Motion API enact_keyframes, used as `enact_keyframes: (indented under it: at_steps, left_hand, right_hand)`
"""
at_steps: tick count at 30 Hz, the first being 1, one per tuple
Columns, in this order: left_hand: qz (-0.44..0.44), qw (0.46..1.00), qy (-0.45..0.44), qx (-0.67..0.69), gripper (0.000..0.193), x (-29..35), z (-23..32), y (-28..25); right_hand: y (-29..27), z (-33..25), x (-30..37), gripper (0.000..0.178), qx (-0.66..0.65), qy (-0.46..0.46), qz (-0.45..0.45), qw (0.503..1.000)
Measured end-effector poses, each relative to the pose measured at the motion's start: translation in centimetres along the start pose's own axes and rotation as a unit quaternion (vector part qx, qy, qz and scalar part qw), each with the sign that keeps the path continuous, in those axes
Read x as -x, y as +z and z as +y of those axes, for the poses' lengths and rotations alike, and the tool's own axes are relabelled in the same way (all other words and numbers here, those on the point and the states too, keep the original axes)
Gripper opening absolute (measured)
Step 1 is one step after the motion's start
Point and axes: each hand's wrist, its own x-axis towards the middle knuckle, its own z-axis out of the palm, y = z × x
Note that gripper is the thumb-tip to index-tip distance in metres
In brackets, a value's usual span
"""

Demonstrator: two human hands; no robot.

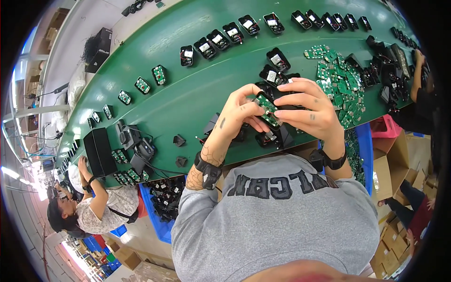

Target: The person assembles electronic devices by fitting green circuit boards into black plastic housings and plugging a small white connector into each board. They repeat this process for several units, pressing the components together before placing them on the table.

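Observation:
A green circuit board [267, 107] sits in a small black plastic housing, which is held up above the near edge of the table. My left hand [236, 113] grips the housing from the left, its thumb lying over the board. From the right, the bent fingers of my right hand [311, 109] press at the board's edge and the housing rim. Whether those fingers pinch a wire or a small part is too small to tell. Just beyond my hands lie open black housings [278, 59] with white parts inside. More black housings [281, 138] lie partly hidden beneath my hands.
A pile of loose green boards [340, 80] lies right of my hands. A row of black housings [218, 40] curves along the far side. Blue bins [162, 230] stand below the table edge. A co-worker [105, 207] works at left beside a black box [99, 151]; another person's arm [418, 75] reaches in at right.

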Motion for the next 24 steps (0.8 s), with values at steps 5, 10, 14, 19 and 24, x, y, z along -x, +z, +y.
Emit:
enact_keyframes:
  at_steps: [5,10,14,19,24]
  left_hand:
    - [0.013,1.0,0.009,-0.007,0.027,-0.2,-0.3,0.3]
    - [0.051,0.995,0.084,-0.014,0.027,0.1,-0.5,1.3]
    - [0.129,0.971,0.175,-0.098,0.032,0.3,-1.1,2.3]
    - [0.161,0.96,0.205,-0.108,0.033,0.3,-1.7,3.0]
    - [0.234,0.93,0.267,-0.097,0.033,-0.2,-2.0,2.9]
  right_hand:
    - [0.5,-0.5,-0.1,0.021,0.03,0.014,0.018,0.999]
    - [1.4,-1.5,-0.1,0.015,0.043,0.093,0.054,0.993]
    - [2.4,-1.8,0.1,0.011,0.001,0.229,0.11,0.967]
    - [3.5,-1.8,0.0,0.011,-0.019,0.291,0.156,0.944]
    - [5.2,-1.7,0.1,0.016,-0.072,0.227,0.167,0.957]
